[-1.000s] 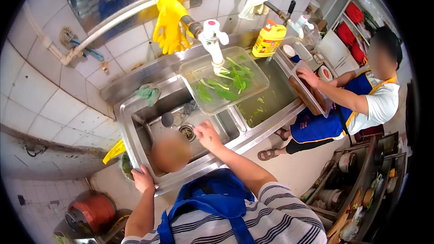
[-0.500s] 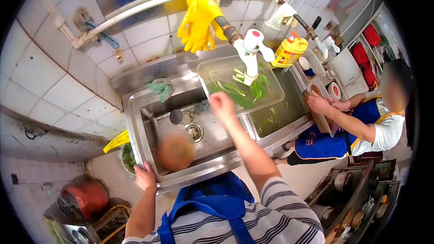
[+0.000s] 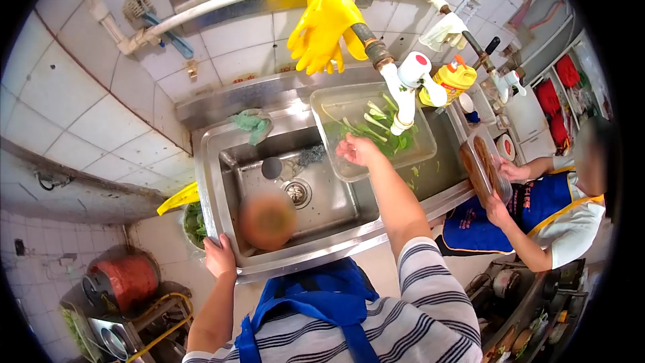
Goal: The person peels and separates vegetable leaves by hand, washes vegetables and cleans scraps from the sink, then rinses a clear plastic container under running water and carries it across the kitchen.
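Note:
My left hand (image 3: 220, 257) grips the front left corner of the steel sink rim (image 3: 209, 198). My right hand (image 3: 359, 150) is over the near left part of a clear plastic tub (image 3: 430, 151), its fingers loosely bent and partly apart. I make out nothing held in it. Green leafy vegetables (image 3: 376, 121) with pale stalks lie in the tub, behind that hand. The tub sits across the right basin, under a white tap (image 3: 403, 97). In the left basin are a round orange-brown thing (image 3: 268, 220), blurred, and a drain (image 3: 297, 193).
A green cloth (image 3: 253, 126) lies on the sink's back left edge. Yellow rubber gloves (image 3: 326, 23) hang on the pipe above. A yellow bottle (image 3: 453, 81) stands behind the tub. At right, a co-worker (image 3: 531, 208) holds a clear container (image 3: 485, 168) with brown contents.
My right hand has moved slightly right to the tub, its fingers loosening from a blurred fist. My left hand stays on the rim. The co-worker has tilted the container and shifted their hands.

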The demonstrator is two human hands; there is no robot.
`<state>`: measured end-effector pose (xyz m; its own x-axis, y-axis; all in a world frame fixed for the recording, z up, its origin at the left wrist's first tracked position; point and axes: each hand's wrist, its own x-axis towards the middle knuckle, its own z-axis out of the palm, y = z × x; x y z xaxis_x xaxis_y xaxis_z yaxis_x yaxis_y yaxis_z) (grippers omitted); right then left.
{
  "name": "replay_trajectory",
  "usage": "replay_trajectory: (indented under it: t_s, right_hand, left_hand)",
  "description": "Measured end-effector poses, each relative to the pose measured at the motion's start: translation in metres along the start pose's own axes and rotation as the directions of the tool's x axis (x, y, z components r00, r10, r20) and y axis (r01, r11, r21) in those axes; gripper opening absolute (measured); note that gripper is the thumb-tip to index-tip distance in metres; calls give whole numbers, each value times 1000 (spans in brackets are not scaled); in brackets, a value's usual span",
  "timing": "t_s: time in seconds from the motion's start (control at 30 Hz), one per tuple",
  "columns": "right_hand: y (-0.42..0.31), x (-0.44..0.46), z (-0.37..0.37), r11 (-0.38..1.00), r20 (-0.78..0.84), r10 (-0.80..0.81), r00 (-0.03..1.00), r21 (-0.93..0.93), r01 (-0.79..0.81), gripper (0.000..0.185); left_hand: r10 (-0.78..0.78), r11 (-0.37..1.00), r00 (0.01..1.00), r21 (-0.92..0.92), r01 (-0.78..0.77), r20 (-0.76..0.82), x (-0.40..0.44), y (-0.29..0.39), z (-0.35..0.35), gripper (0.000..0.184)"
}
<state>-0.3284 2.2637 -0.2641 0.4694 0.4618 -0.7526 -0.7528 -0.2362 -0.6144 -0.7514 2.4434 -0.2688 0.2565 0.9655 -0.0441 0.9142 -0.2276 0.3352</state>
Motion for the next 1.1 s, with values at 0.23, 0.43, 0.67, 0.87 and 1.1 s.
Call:
replay_trajectory:
  t_s: [0.23,0.43,0.67,0.87,1.1]
  right_hand:
    - [-11,-31,43,988,560,106,822,37,-152,27]
    - [3,-80,98,716,648,23,761,-542,440,26]
    - [-26,-55,18,838,28,-56,998,-543,62,27]
    - [-11,-41,3,984,-1,136,991,-114,-135,39]
    - [-16,-84,130,897,615,57,786,-377,230,32]
  left_hand:
    - [-14,999,1000,-28,15,23,-1,5,-4,36]
    - [-5,1000,1000,-22,5,3,-1,5,-2,36]
    - [-9,1000,1000,-18,10,25,0,3,-2,37]
    - [0,1000,1000,-10,0,30,1,5,2,37]
    - [8,1000,1000,25,-8,-18,-1,4,2,37]
